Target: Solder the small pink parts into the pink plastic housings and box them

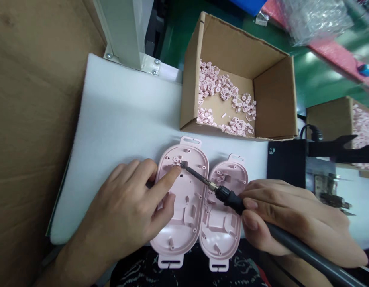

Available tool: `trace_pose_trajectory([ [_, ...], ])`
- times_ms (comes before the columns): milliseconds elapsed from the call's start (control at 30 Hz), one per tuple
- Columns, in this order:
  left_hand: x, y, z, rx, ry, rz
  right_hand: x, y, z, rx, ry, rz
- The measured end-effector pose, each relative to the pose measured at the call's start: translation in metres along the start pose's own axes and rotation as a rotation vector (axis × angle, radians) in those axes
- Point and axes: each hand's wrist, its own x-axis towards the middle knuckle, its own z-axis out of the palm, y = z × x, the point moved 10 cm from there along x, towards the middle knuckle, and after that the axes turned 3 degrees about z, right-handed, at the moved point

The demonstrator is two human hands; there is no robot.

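Observation:
My right hand (286, 215) grips the dark handle of a soldering iron (229, 198). Its tip meets a small pink button piece (176, 159) near the top of the larger pink plastic shell (184, 187). My left hand (139, 195) rests over that shell's left side, index fingertip pressed beside the iron's tip, thumb lower down inside the shell, remaining fingers curled at the rim. Touching it on the right is a smaller pink plastic shell (222, 221), with a similar small piece fitted near its top. Both lie with their hollow sides up.
An open cardboard box (274, 95) behind the shells holds many small pink button pieces (210, 79). White foam padding (121, 115) covers the work surface. A metal post (121, 32) stands at the back left. Another cardboard box (330, 119) and a metal fixture (329, 193) are at right.

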Motion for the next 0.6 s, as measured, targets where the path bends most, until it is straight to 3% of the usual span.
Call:
trace_pose_trajectory([
  [600, -0.0006, -0.0004, 0.0, 0.012, 0.0, 0.008, 0.0024, -0.0041, 0.0016, 0.016, -0.008, -0.017],
])
